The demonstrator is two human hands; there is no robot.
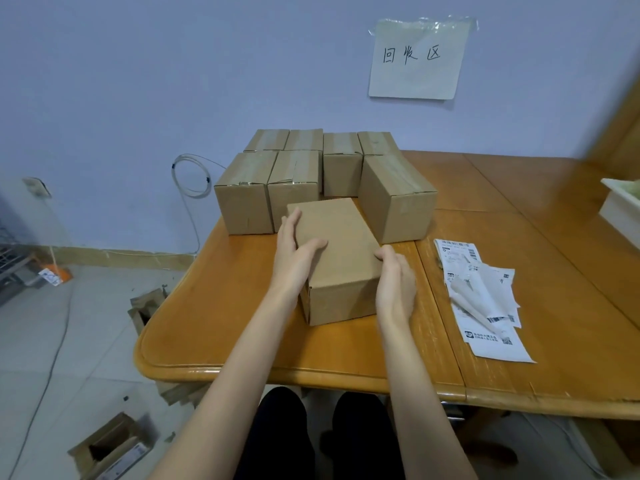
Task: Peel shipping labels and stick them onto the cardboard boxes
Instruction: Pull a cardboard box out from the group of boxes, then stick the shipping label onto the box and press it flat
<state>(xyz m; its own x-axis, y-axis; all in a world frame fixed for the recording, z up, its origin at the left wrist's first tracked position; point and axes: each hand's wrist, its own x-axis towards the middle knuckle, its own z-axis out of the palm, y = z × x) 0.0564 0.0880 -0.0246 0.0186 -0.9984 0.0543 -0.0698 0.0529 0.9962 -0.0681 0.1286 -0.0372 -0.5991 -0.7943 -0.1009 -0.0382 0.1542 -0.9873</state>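
A plain box [337, 258] near the table [214, 327] front edge is clasped between the left hand [294, 247] and right hand [394, 282] (fingers spread flat), with labels [485, 299] lying just right.

L hand [296, 252]: bare, no glove/ring/watch | R hand [394, 282]: bare, same | forearms: bare to frame edge, no sleeves vis. | legs [311, 434]: black trousers, both knees vis. | dark shoe [498, 455] lower R, blurry
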